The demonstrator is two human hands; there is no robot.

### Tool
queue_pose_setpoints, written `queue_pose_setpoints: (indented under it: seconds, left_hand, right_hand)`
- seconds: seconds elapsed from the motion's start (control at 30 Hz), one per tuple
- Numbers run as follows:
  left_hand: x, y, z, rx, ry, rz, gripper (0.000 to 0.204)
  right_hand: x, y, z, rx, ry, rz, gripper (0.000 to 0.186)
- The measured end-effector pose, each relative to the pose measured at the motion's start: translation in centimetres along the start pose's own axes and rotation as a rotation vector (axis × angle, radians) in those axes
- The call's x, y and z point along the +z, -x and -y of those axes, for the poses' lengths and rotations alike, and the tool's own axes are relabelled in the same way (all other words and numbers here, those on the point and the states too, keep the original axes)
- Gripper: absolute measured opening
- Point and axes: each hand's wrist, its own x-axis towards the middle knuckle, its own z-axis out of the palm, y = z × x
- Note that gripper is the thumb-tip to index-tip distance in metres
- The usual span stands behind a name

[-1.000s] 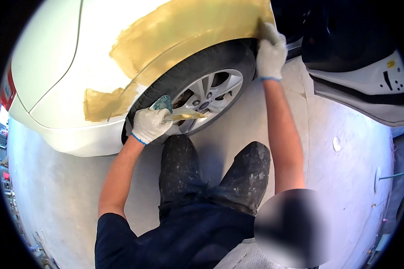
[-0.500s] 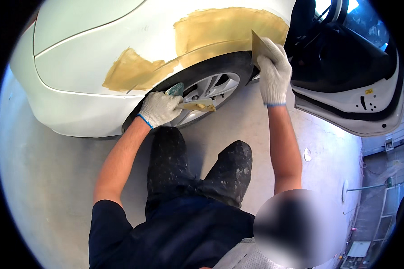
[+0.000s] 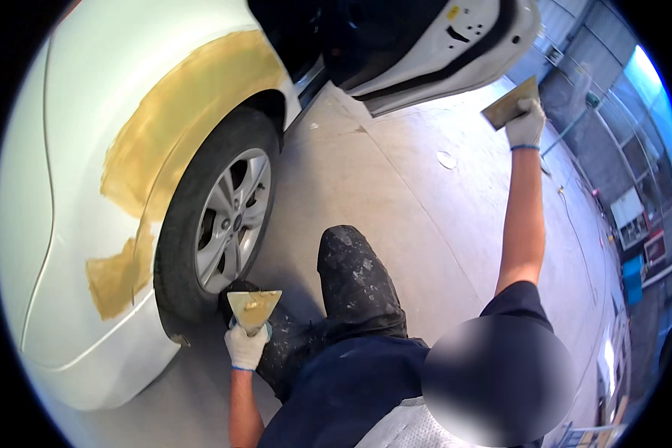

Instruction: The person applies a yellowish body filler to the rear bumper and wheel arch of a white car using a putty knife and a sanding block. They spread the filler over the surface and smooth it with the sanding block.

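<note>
My left hand [image 3: 245, 348], in a white knit glove with a blue cuff, grips a putty knife [image 3: 245, 302] low beside the rear wheel. Its wide triangular blade carries a lump of yellowish filler, and a bit of teal handle shows by the fingers. My right hand [image 3: 527, 127], gloved the same way, is stretched out to the far right, away from the car. Held in it is a flat, roughly rectangular spreader [image 3: 506, 107], tan on its face. Yellow-tan filler [image 3: 194, 93] coats the white fender [image 3: 82, 149] above the wheel arch, with a smaller patch [image 3: 116, 280] lower behind it.
The wheel [image 3: 173, 246] with silver spokes stands close to my left knee. A car door [image 3: 440, 67] hangs open at the top. On the concrete floor [image 3: 396, 201] lies a pale round spot [image 3: 446, 160]. Shelving and a cable are along the right wall.
My right hand has swung away from the fender to the right with the spreader. My left hand has drawn back from the wheel, its knife now pointing up. The view has turned right.
</note>
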Motion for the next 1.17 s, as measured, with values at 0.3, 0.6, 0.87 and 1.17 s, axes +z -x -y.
queue_pose_setpoints:
  seconds: [0.3, 0.6, 0.87, 1.17]
  left_hand:
    - [0.6, 0.1, 0.5, -0.008, 0.032, 0.022, 0.021]
    - [-1.1, 0.6, -1.4, 0.148, -0.109, -0.025, 0.021]
    - [0.7, -9.2, -6.3, 0.354, -0.242, 0.063, 0.020]
    - [3.4, -15.8, -7.8, 0.343, -0.241, 0.227, 0.029]
  right_hand:
    - [-2.6, -5.6, -2.8, 0.279, -0.178, 0.254, 0.055]
    - [6.2, 1.6, -3.4, 0.170, -0.116, 0.356, 0.077]
    - [13.8, 7.7, -2.4, 0.044, 0.307, 0.663, 0.078]
    - [-9.4, 14.3, -20.2, 0.463, 0.161, 0.456, 0.074]
